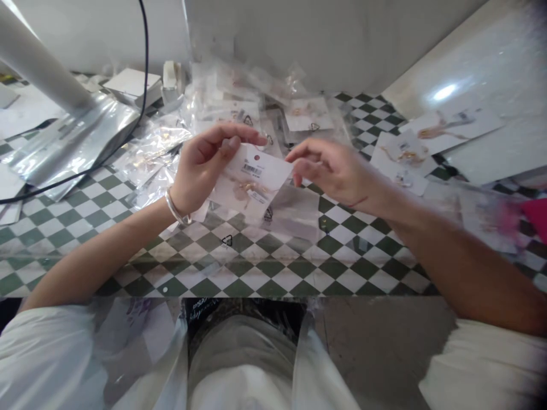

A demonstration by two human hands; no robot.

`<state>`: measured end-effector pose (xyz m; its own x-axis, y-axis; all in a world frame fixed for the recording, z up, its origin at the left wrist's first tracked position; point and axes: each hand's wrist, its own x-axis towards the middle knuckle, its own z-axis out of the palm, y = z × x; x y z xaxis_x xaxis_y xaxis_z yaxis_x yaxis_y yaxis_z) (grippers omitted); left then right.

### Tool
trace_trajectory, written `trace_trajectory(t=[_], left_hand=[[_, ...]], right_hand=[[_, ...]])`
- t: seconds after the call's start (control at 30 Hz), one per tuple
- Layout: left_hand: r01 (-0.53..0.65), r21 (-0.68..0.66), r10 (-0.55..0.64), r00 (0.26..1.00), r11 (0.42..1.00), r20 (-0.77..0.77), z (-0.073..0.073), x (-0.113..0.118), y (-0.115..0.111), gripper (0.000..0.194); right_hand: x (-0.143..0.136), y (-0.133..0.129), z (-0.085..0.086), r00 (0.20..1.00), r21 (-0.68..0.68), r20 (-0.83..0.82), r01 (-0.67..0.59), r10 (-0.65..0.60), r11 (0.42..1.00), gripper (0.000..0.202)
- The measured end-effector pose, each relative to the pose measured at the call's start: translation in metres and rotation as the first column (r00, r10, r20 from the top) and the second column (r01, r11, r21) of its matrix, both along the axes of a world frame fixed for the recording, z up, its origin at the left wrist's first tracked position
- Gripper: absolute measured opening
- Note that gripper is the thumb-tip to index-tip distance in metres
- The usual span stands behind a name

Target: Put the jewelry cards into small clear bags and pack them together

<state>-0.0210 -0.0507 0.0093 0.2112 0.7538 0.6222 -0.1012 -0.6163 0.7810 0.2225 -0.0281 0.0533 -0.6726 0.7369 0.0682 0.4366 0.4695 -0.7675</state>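
Note:
A white jewelry card (273,169) with a punched hole, a barcode label and a gold-coloured piece of jewelry on it is held up tilted above the table. My left hand (205,162), with a bangle on its wrist, pinches the card near its upper left edge between thumb and fingers. At the card's upper right corner, my right hand (322,164) closes thumb and index finger on it. Below the card lies a clear plastic bag (299,219) with a printed recycling mark; whether the card is partly inside it I cannot tell.
Bagged jewelry cards (307,117) are heaped behind my hands. Loose carded jewelry (404,154) lies on the right. On the left are clear bags (81,136), a stack of white cards (133,85) and a black cable (146,51). The checkered tabletop (273,279) ends near my body.

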Motion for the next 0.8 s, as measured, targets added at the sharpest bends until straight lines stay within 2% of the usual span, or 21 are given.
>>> trace_trajectory(t=[0.03,0.1,0.27,0.37,0.47,0.57,0.67,0.73,0.8], left_hand=[[-0.01,-0.013,0.01,1.0,1.0,0.01,0.002,0.001,-0.001,0.018],[-0.027,-0.05,0.028,0.999,0.998,0.018,0.004,0.002,-0.004,0.018],[0.017,-0.019,-0.016,0.999,1.0,0.03,0.003,0.003,-0.003,0.019],[0.06,-0.001,-0.06,0.997,0.998,0.038,0.001,0.001,0.0,0.019],[0.054,-0.03,-0.053,0.999,0.998,0.008,0.002,0.0,-0.001,0.021],[0.061,-0.046,-0.062,0.998,0.997,-0.027,0.003,-0.002,-0.003,0.019],[0.139,-0.04,-0.14,0.99,0.99,-0.027,0.006,-0.003,-0.002,0.018],[0.181,-0.04,-0.181,0.983,0.983,-0.02,0.012,-0.005,0.001,0.02],[0.24,0.017,-0.24,0.97,0.971,-0.037,0.022,-0.008,0.006,0.022]], right_hand=[[0.0,0.001,-0.005,0.998,-0.061,-0.02,-0.058,0.056,0.996,0.053],[-0.004,0.002,-0.01,0.991,-0.106,-0.094,-0.101,0.091,0.989,0.05],[-0.011,0.001,-0.01,0.971,-0.093,-0.237,-0.067,0.044,0.993,0.045],[-0.01,0.002,-0.011,0.948,-0.119,-0.313,-0.095,0.053,0.988,0.045],[-0.007,0.002,-0.01,0.932,-0.121,-0.357,-0.119,0.068,0.985,0.044],[-0.004,0.001,-0.003,0.947,-0.114,-0.319,-0.079,0.038,0.99,0.039],[0.001,-0.001,0.011,0.955,-0.101,-0.296,-0.018,-0.012,0.995,0.034],[0.005,-0.003,0.022,0.956,-0.055,-0.291,0.022,-0.037,0.998,0.032],[0.007,-0.005,0.035,0.957,0.009,-0.284,0.06,-0.055,0.998,0.029]])
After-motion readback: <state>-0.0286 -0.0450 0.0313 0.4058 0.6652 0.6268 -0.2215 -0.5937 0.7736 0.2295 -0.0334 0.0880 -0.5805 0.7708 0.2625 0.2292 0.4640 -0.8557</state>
